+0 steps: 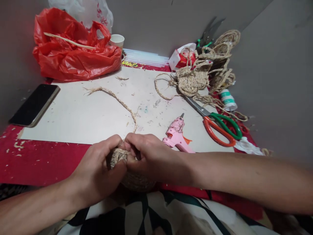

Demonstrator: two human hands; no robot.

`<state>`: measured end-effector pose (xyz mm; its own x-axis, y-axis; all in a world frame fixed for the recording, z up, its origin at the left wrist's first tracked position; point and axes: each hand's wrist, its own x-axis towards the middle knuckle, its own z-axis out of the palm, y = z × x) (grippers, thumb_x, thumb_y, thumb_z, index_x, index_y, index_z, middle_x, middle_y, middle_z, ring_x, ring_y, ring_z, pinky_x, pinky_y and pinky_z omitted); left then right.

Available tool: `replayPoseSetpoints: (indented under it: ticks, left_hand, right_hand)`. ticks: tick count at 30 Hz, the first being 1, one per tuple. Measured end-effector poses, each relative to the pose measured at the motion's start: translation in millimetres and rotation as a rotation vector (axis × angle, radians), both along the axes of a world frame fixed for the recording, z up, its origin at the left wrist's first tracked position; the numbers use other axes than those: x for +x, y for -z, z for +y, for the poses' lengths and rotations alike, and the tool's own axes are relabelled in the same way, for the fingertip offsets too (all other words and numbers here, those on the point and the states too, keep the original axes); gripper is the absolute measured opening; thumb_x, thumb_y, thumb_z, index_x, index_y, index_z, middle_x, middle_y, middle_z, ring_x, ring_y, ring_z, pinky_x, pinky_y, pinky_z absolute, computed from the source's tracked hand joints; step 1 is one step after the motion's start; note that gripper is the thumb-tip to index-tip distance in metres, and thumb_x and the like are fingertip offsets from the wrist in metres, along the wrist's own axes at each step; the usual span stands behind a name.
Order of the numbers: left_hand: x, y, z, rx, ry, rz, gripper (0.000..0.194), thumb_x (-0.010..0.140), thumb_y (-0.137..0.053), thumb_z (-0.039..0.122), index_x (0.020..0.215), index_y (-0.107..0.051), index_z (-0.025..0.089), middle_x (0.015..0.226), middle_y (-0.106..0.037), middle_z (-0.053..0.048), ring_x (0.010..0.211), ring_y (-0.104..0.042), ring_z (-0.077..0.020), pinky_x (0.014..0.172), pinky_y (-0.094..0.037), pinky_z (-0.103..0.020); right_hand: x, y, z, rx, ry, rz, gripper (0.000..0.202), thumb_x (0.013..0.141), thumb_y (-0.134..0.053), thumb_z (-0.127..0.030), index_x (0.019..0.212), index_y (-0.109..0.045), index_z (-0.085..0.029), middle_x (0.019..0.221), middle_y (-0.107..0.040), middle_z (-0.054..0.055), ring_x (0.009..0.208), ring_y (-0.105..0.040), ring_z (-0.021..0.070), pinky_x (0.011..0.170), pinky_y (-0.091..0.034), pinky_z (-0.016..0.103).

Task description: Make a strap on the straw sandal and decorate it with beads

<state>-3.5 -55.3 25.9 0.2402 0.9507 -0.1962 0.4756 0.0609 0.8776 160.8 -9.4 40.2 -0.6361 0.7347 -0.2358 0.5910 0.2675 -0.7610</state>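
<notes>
We are seeing a board (pixel 73 114) on the bench (pixel 56 163), a cord (pixel 123 104) stretching over it; a phone (pixel 34 106) is lying at the board's left edge, a bag (pixel 78 65) sitting behind. Right of the cord a glue gun (pixel 175 128) is lying, then scissors (pixel 204 112), woven pieces (pixel 193 81) sitting behind those.

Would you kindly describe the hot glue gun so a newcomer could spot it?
On the red-covered table, find the near edge of the pale board, just beyond the person's right wrist. The hot glue gun lies there, left of the scissors with orange-red and green handles. It alone is pink, with a dark nozzle and orange trigger.
</notes>
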Motion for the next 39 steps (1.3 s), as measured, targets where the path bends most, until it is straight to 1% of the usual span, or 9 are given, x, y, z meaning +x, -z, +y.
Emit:
replayPoseSetpoints:
  ticks: [4,8,11,15,20,25,29,35,39]
  left_hand:
    - [-2.5,1.6,3.6,-0.050,-0.039,-0.024,0.012,0.075,-0.048,0.009,0.076,-0.051,0.021,0.067,-0.052,0.006,0.061,-0.047,-0.0095,0.053,-0.038,-0.020]
    - [-2.8,-2.5,7.4,-0.110,-0.011,-0.090,0.005,0.079,-0.052,0.016,0.077,-0.051,0.019,0.062,-0.045,0.007,0.055,-0.039,-0.0075,0.050,-0.033,-0.019]
    - [-1.9,-6.0,5.9,-0.124,-0.017,-0.095,0.005,0.079,-0.053,0.016,0.075,-0.050,0.019,0.059,-0.041,0.008,0.051,-0.034,-0.0064,0.047,-0.030,-0.018]
    - [-1.2,-7.7,1.8,-0.062,-0.020,-0.026,0.004,0.077,-0.052,0.017,0.075,-0.051,0.019,0.058,-0.040,0.008,0.051,-0.034,-0.0070,0.047,-0.029,-0.019]
    - [0.5,-8.4,1.0,-0.017,-0.008,0.030,0.004,0.076,-0.052,0.017,0.073,-0.052,0.018,0.059,-0.042,0.007,0.053,-0.037,-0.0082,0.049,-0.031,-0.020]
    - [2.6,-6.5,2.0,-0.024,-0.031,0.009,0.006,0.075,-0.051,0.014,0.071,-0.051,0.019,0.059,-0.043,0.007,0.054,-0.039,-0.0083,0.049,-0.032,-0.020]
    - [2.1,-4.0,2.0,-0.018,-0.005,0.009,0.010,0.074,-0.050,0.010,0.072,-0.052,0.020,0.061,-0.048,0.007,0.055,-0.041,-0.0077,0.050,-0.034,-0.018]
    - [2.5,0.6,1.1,0.039,-0.054,0.009,0.015,0.070,-0.047,0.006,0.069,-0.050,0.020,0.060,-0.049,0.007,0.056,-0.043,-0.0077,0.050,-0.035,-0.017]
    - [2.3,-2.2,6.8,-0.039,-0.060,-0.022,0.010,0.072,-0.050,0.009,0.068,-0.049,0.019,0.060,-0.047,0.006,0.056,-0.041,-0.0083,0.050,-0.035,-0.018]
  right_hand:
    - [-2.1,3.5,3.2,0.064,-0.027,-0.030,0.016,0.073,-0.056,-0.014,0.072,-0.041,-0.019,0.064,-0.044,-0.005,0.056,-0.036,0.0080,0.053,-0.027,0.023]
    - [4.4,1.4,13.0,-0.277,-0.041,0.173,0.013,0.071,-0.057,-0.011,0.071,-0.046,-0.017,0.059,-0.039,-0.008,0.053,-0.035,0.0059,0.050,-0.029,0.019]
    - [13.9,-1.7,19.1,-0.550,-0.039,0.276,0.010,0.072,-0.061,-0.014,0.080,-0.054,-0.015,0.064,-0.047,-0.006,0.055,-0.039,0.0051,0.052,-0.033,0.018]
    - [22.6,1.8,22.2,-0.632,-0.011,0.330,0.016,0.073,-0.067,-0.023,0.084,-0.063,-0.012,0.065,-0.051,-0.005,0.058,-0.043,0.0064,0.056,-0.035,0.020]
    - [19.5,9.7,19.8,-0.610,0.025,0.336,0.017,0.072,-0.071,-0.025,0.079,-0.063,-0.012,0.062,-0.052,-0.005,0.057,-0.044,0.0063,0.056,-0.035,0.020]
    - [12.3,6.3,13.3,-0.449,0.017,0.286,0.007,0.074,-0.062,-0.017,0.073,-0.056,-0.015,0.055,-0.045,-0.007,0.051,-0.039,0.0051,0.049,-0.031,0.018]
    - [8.1,1.0,5.2,-0.216,-0.017,0.155,0.010,0.071,-0.056,-0.010,0.069,-0.049,-0.017,0.058,-0.045,-0.006,0.053,-0.039,0.0059,0.051,-0.032,0.019]
    - [-0.5,3.9,-0.7,0.107,-0.060,-0.099,0.008,0.075,-0.051,-0.016,0.075,-0.043,-0.018,0.070,-0.051,-0.001,0.061,-0.044,0.0109,0.057,-0.032,0.024]
    - [0.0,8.3,3.0,0.089,-0.029,-0.009,0.009,0.074,-0.052,-0.013,0.073,-0.044,-0.018,0.066,-0.048,-0.003,0.058,-0.041,0.0091,0.057,-0.032,0.023]
